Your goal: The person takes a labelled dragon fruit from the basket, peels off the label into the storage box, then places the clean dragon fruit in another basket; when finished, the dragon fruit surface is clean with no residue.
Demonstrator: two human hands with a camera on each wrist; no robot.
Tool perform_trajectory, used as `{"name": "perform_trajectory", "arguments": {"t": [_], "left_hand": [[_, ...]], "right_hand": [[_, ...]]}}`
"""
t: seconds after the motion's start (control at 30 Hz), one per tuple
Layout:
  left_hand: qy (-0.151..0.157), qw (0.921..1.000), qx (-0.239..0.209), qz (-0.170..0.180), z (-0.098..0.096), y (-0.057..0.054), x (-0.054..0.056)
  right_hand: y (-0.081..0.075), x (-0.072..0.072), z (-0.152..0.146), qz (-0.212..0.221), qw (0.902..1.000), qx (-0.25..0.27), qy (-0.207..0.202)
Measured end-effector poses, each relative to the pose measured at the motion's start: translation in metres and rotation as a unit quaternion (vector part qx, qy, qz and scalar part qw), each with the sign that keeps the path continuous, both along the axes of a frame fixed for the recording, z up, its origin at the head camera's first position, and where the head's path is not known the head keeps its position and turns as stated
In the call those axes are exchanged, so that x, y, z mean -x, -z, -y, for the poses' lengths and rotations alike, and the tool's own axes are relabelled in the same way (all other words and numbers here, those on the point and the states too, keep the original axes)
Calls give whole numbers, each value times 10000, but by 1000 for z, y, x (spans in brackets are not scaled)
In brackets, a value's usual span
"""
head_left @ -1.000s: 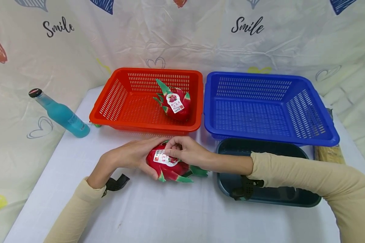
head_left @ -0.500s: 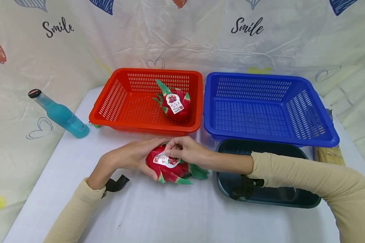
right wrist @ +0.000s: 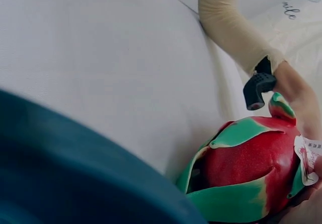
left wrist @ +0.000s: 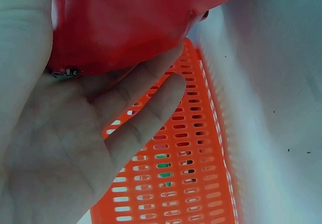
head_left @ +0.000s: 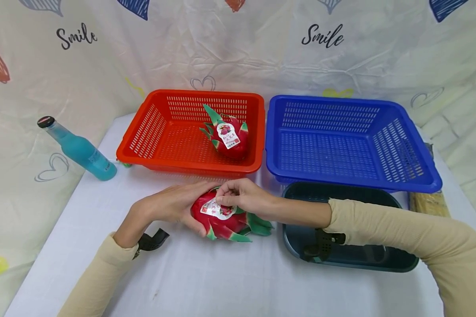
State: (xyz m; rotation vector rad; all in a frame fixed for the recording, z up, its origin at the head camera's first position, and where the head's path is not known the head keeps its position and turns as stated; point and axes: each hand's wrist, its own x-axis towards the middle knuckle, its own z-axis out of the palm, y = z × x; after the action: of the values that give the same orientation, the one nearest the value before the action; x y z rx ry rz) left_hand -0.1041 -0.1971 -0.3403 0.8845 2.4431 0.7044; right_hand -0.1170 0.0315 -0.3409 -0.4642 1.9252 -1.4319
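Observation:
A red dragon fruit (head_left: 226,226) with green-tipped scales lies on the white table in front of the red basket. My left hand (head_left: 174,202) holds its left side, thumb on the near side and fingers on the far side. Over the top of the fruit, my right hand (head_left: 243,198) has its thumb and index finger pinched at the upper edge of a white label (head_left: 212,208). In the right wrist view the label (right wrist: 305,158) shows beside the partly cropped right fingers. The left wrist view has the left palm and fingers (left wrist: 141,126) against the fruit's underside.
A red basket (head_left: 190,168) holds a second labelled dragon fruit (head_left: 238,152). Beside it stands a blue basket (head_left: 353,181). A dark green tub (head_left: 301,251) sits beneath the right forearm. A bottle of blue liquid (head_left: 85,154) stands at the left table edge.
The label's upper edge has shifted a little at the right fingertips and it now looks more slanted. Both hands and the dragon fruit stay almost where they were.

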Motion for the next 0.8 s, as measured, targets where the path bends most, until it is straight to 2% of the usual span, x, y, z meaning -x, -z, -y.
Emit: {"name": "perform_trajectory", "arguments": {"t": [0.8], "left_hand": [[-13,9999,125,-86,0,0,0]], "right_hand": [[1,1,-1,334,9992,193,84]]}}
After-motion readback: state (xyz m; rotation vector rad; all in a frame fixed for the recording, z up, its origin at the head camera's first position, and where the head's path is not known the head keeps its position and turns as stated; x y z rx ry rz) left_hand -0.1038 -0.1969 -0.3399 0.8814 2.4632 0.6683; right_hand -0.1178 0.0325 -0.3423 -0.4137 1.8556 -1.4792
